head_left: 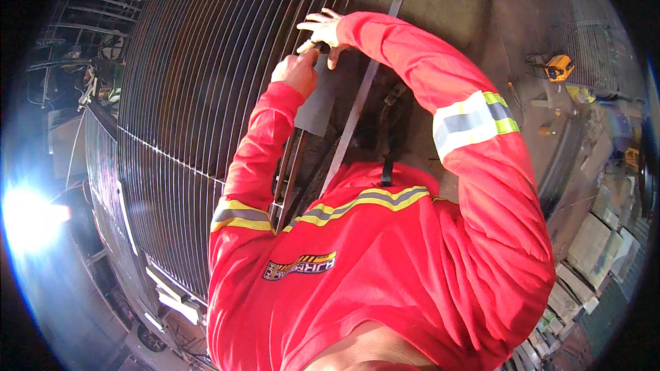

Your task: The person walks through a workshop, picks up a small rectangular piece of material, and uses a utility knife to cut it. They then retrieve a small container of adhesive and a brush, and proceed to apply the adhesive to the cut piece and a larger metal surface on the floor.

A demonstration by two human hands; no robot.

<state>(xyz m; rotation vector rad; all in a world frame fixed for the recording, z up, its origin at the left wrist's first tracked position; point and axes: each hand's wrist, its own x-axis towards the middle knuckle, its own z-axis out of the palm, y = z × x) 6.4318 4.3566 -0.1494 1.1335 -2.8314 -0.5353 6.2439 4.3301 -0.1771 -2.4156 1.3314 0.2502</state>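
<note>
Head view, one entry. Large grille of thin parallel metal rods [199, 89]: dark, curved by the lens, filled the far left of the scene. Flat grey metal plate [317, 106]: rectangular, dull, lay at the grille's right edge, just below both hands. Left hand [297, 72]: bare, fingers curled narrow, pinching a small dark object [323, 47], too small to identify. Right hand [324, 31]: pale glove, fingers closed on the same object. Long flat metal strip [364, 89]: ran diagonally beneath the right sleeve.
</note>
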